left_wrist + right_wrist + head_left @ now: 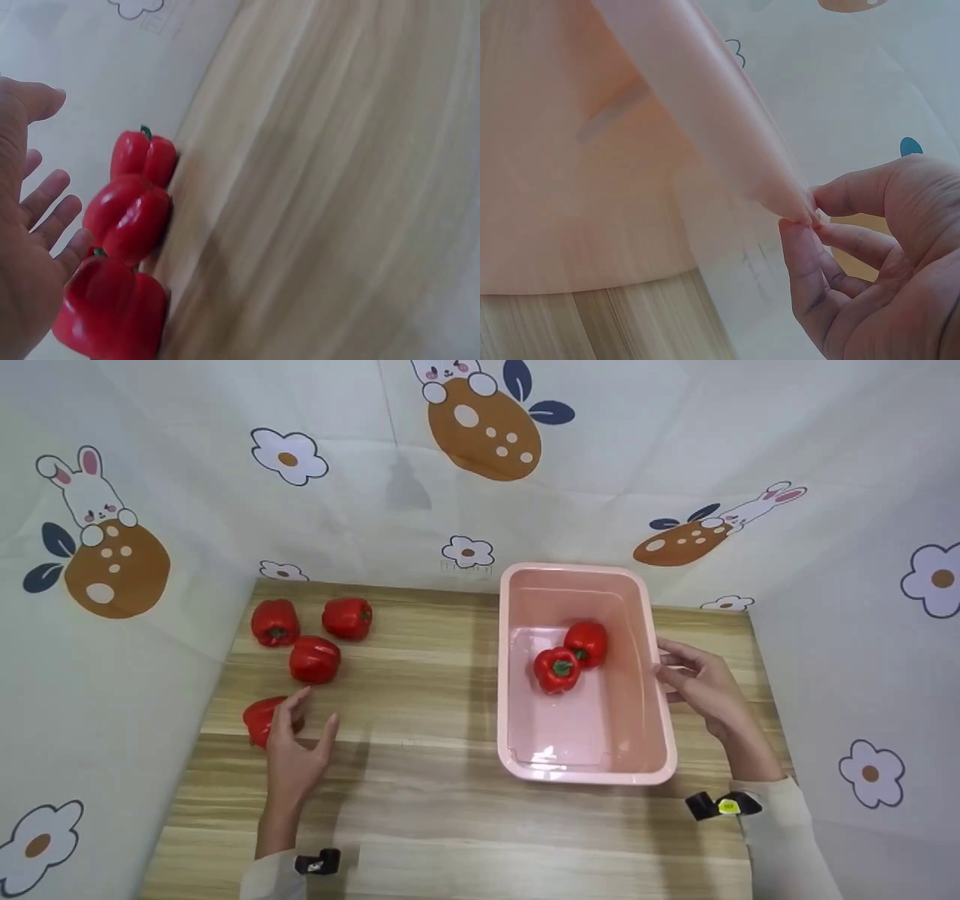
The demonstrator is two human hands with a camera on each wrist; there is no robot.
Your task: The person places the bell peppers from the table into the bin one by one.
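Observation:
My right hand (701, 690) pinches the right rim of a pink plastic basin (511, 682). The right wrist view shows thumb and fingers meeting at the rim's edge (780, 202). Two red bell peppers, one (556, 670) with its green stem up and another (586, 643) against it, lie inside. On the left, my left hand (294, 757) hovers with thumb and fingers spread, partly covering a red bell pepper (261, 721). In the left wrist view its fingers are extended beside a pepper (112, 311), holding nothing.
Three more red peppers lie at the table's back left: one (275, 622) in the corner, one (347, 619) to its right, one (315, 659) in front. The wooden table (427, 697) is bounded by white printed cloth (360, 525) at the back and sides.

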